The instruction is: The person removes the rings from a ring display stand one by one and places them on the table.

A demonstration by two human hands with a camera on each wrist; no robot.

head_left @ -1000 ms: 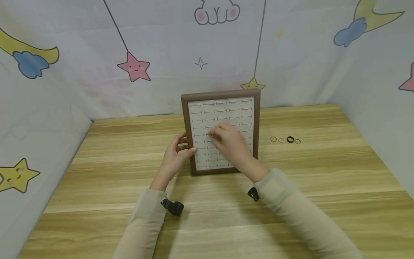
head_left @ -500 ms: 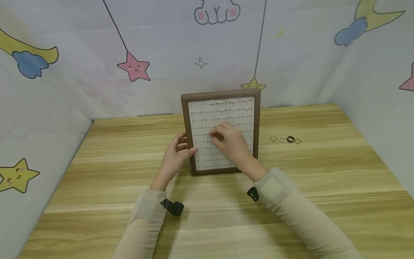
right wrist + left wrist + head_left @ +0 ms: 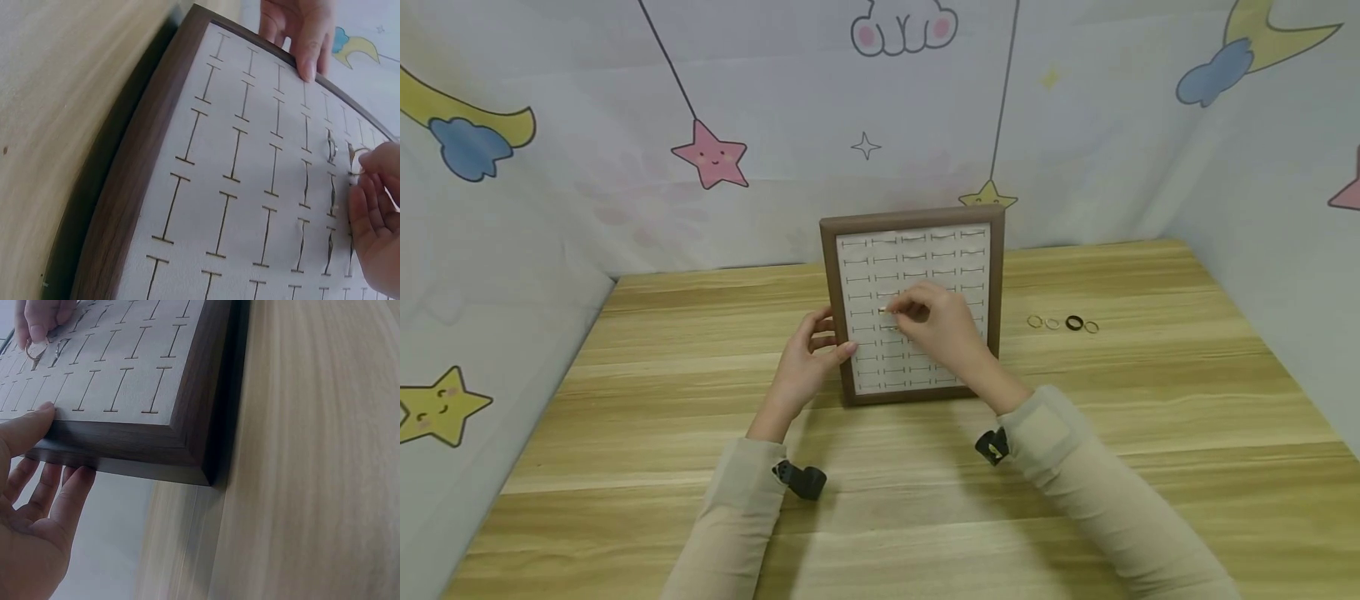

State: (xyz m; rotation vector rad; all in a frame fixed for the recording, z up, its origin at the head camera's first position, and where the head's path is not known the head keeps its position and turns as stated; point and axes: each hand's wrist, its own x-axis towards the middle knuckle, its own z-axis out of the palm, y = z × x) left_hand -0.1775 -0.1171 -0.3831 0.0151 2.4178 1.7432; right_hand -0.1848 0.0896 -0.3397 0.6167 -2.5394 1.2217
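R hand [image 3: 943, 325] had its fingers pinched on a ring [image 3: 882, 311] at the white slotted board [image 3: 898, 267], L hand [image 3: 805, 362] gripped the frame [image 3: 913, 222] by its left edge; poss. ring drop to surface [image 3: 700, 333] if pinch loosened, or frame tipping if pushed too hard

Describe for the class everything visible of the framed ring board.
The ring board is rectangular: brown wood-look frame, white fabric-like panel, rows of I-shaped slits. It stands on edge on the wood-grain table. The left hand grips its left side; the right hand pinches a ring at one slit, and a second ring sits just below.
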